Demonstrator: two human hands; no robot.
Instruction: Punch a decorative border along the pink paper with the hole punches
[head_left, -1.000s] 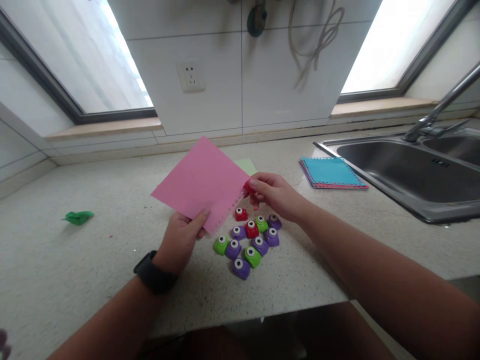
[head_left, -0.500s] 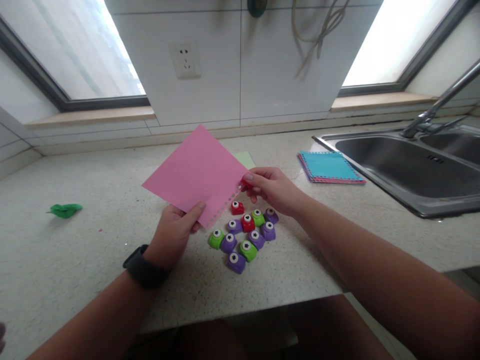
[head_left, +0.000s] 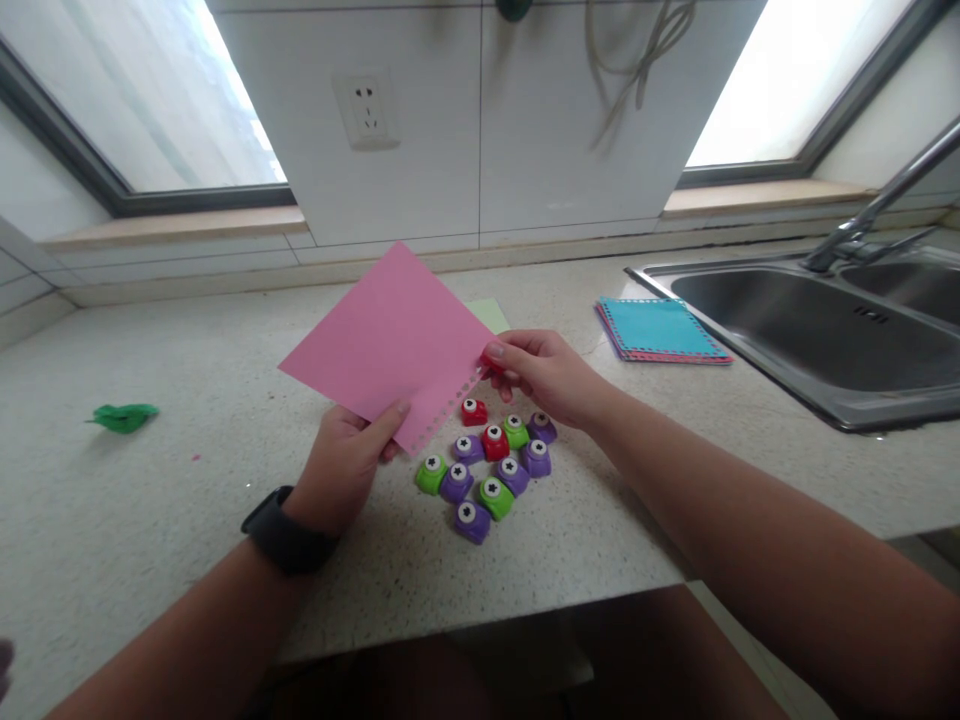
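Observation:
My left hand [head_left: 352, 460] pinches a pink sheet of paper [head_left: 382, 340] near its lower corner, thumb on top. The sheet is held above the counter, tilted like a diamond. A row of small punched holes runs along its lower right edge. At the right corner, my right hand [head_left: 544, 372] grips a red craft punch [head_left: 491, 357], mostly covered by the thumb and fingers, set on that edge. Just below lie several small punches: red [head_left: 495, 442], purple [head_left: 472, 521] and green [head_left: 496, 497], with white round tops bearing dark shapes.
A stack of coloured sheets with punched edges, blue on top [head_left: 660, 328], lies at the right beside the steel sink [head_left: 810, 330]. A pale green sheet [head_left: 487, 314] is partly hidden behind the pink one. A crumpled green piece [head_left: 124, 417] lies at the left on the speckled counter [head_left: 195, 520].
The view has shifted slightly. Both hands keep their grip on the pink paper and the red punch, in nearly the same place.

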